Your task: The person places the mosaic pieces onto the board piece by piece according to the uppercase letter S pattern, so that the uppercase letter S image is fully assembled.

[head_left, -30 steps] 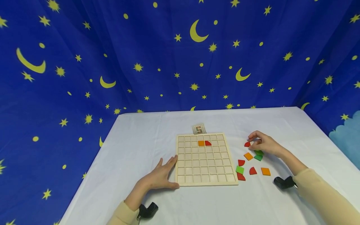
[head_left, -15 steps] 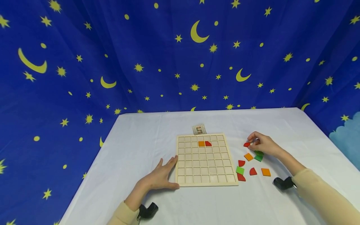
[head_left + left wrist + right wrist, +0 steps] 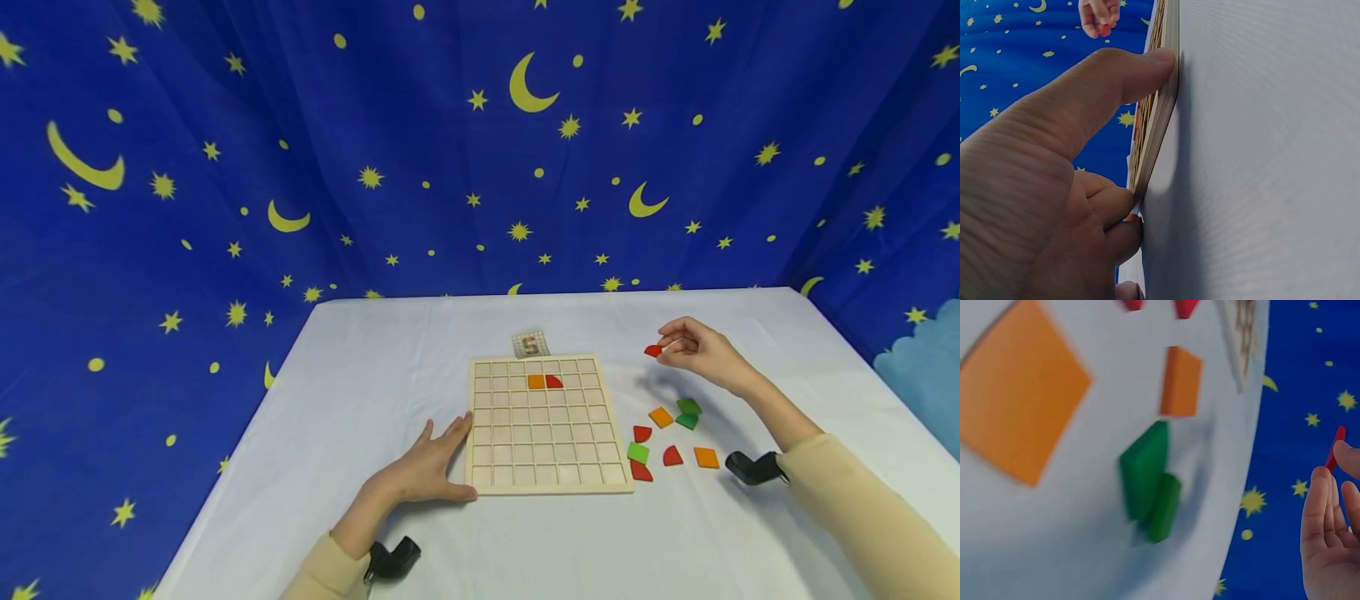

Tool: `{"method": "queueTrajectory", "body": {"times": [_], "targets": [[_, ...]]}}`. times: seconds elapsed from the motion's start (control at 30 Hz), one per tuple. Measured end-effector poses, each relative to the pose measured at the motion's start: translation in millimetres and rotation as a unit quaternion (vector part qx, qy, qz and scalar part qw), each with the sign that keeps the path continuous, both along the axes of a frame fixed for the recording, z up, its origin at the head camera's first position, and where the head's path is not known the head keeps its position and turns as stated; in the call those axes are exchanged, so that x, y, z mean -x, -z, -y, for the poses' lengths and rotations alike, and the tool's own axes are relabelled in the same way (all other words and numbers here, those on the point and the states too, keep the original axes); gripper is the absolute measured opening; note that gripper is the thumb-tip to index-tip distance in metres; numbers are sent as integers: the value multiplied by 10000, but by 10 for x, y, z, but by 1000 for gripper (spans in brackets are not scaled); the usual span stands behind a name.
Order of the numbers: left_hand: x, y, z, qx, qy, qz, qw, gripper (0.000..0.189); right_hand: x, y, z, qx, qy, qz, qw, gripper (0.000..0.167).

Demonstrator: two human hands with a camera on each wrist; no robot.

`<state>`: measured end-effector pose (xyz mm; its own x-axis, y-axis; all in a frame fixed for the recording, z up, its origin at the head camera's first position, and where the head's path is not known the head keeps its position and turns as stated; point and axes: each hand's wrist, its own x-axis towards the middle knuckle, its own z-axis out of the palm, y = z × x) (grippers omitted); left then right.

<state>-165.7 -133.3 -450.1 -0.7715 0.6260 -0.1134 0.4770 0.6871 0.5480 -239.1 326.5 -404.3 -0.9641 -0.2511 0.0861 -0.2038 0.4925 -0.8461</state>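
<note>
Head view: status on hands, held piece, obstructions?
Left hand touching grid board at its left edge. Right hand pinching red piece, lifted, right of board. No obstruction visible between piece and board.

A starry curtain (image 3: pixel 427 150) backs the white table (image 3: pixel 382 367)

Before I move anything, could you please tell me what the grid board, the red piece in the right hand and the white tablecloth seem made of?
Grid board: probably matte wood, given its pale beige tone and lined edge.
Red piece: perhaps painted wood, possibly plastic; its smooth, even colour leaves that open.
White tablecloth: seemingly matte fabric, from its faint creases.
</note>
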Motion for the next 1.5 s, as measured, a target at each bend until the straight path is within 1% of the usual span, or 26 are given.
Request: {"method": "queueTrajectory", "body": {"times": [0.13, 0.37, 0.57, 0.83, 1.17, 1.3, 1.5], "targets": [[1, 0, 1, -28, -13, 4, 10000, 110, 36, -66, 62, 260, -32, 77, 9996, 43], [-4, 1, 2, -48, -17, 51, 10000, 110, 56, -156, 176, 458, -148, -75, 9988, 42], [-2, 2, 9, -44, -2, 33, 10000, 111, 87, -197, 336, 672, -395, -88, 9969, 42], [-4, -12, 16, 114, -3, 0, 9999, 111, 197, -184, 624, 908, -867, -69, 9921, 42], [0, -5, 11, 118, -3, -21, 9999, 111, 366, -138, 1033, 1093, -1365, 8, 9846, 44], [1, -16, 4, 79, -23, -1, 10000, 110, 414, -122, 1201, 1138, -1509, 81, 9819, 43], [-4, -13, 8, 131, -37, 13, 9999, 111, 452, -64, 1427, 1198, -1593, 173, 9798, 43]]}}
